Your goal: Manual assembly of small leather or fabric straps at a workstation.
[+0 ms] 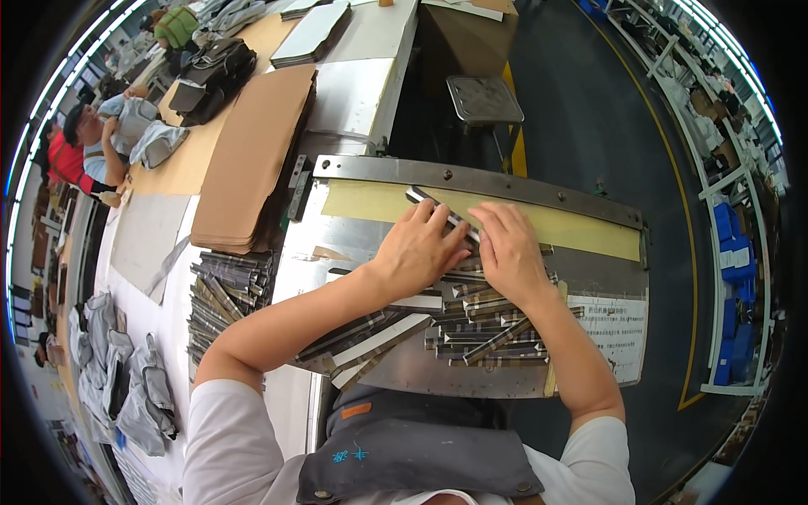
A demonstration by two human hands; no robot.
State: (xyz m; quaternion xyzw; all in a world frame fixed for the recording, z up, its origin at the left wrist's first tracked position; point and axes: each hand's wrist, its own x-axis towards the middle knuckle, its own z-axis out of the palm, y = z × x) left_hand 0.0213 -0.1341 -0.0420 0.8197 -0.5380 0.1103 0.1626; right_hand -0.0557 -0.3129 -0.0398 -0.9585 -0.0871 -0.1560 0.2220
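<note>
The metal bar (471, 180) along the far edge of the worktop (362, 236) serves as reference. The handled striped strip (418, 195) lies slantwise just on the person's side of the bar, near its middle, across a yellow band (589, 233). The left hand (421, 246) reaches over the strip from the person's side of the bar, its fingers bent and the tips touching the strip; the right hand (509, 248) is at the strip's end farther from the bar, its fingers curled and held narrowly together. The undersides are hidden, so one cannot tell whether either hand pinches the strip. Well to the person's side of the bar are loose strips (492, 337) in overlapping heaps. Below the bar's right end is a white printed sheet (613, 324); left of the bar stands a stack of brown boards (252, 160); beyond the bar is a metal stool (486, 101).
</note>
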